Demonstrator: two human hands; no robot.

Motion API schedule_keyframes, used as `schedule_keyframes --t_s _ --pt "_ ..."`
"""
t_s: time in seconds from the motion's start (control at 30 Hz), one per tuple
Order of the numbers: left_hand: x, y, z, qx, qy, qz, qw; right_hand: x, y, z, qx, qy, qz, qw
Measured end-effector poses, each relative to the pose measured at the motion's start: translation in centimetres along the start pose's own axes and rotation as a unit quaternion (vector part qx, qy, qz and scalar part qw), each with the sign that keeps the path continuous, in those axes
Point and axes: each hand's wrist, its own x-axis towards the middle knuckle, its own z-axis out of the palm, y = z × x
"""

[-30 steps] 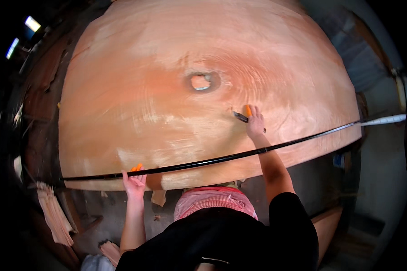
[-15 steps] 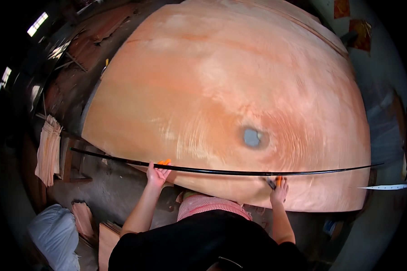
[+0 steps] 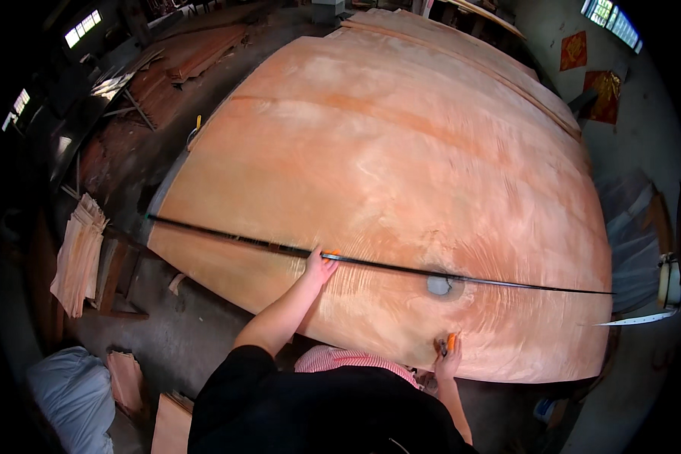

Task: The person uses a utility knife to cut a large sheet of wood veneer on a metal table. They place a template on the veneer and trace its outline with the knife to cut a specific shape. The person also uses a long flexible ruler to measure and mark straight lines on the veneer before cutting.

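My left hand (image 3: 319,266) presses the long black straightedge (image 3: 401,266) onto the veneer sheet (image 3: 401,166); my right hand (image 3: 446,362) has fingers clenched around an orange knife (image 3: 450,343).

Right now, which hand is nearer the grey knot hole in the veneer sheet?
Right. The right hand sits just below the knot hole, at the sheet's near edge. The left hand presses the black straightedge farther off to the hole's left.

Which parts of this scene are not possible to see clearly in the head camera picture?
- Right hand: the small orange tool in it is too small to identify.
- Left hand: it covers the black straightedge beneath, so the grip is hidden.
- Support under the veneer sheet: hidden by the sheet itself.
- Grey spot: knot or hole, unclear.
- Far workshop, upper left: dark and bent by the fisheye rim.
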Motion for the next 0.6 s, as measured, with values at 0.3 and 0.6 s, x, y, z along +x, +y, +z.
schedule_keyframes --t_s 0.3,0.6 --pt "1.4 4.5 4.3 0.08 -0.276 0.021 0.958 -4.6 -5.3 2.0 -0.029 -0.04 -0.061 0.997" --pt "-8.2 0.1 -11.3 0.129 -0.248 -0.095 0.955 -4.7 -7.4 2.3 -0.007 -0.081 -0.137 0.987"
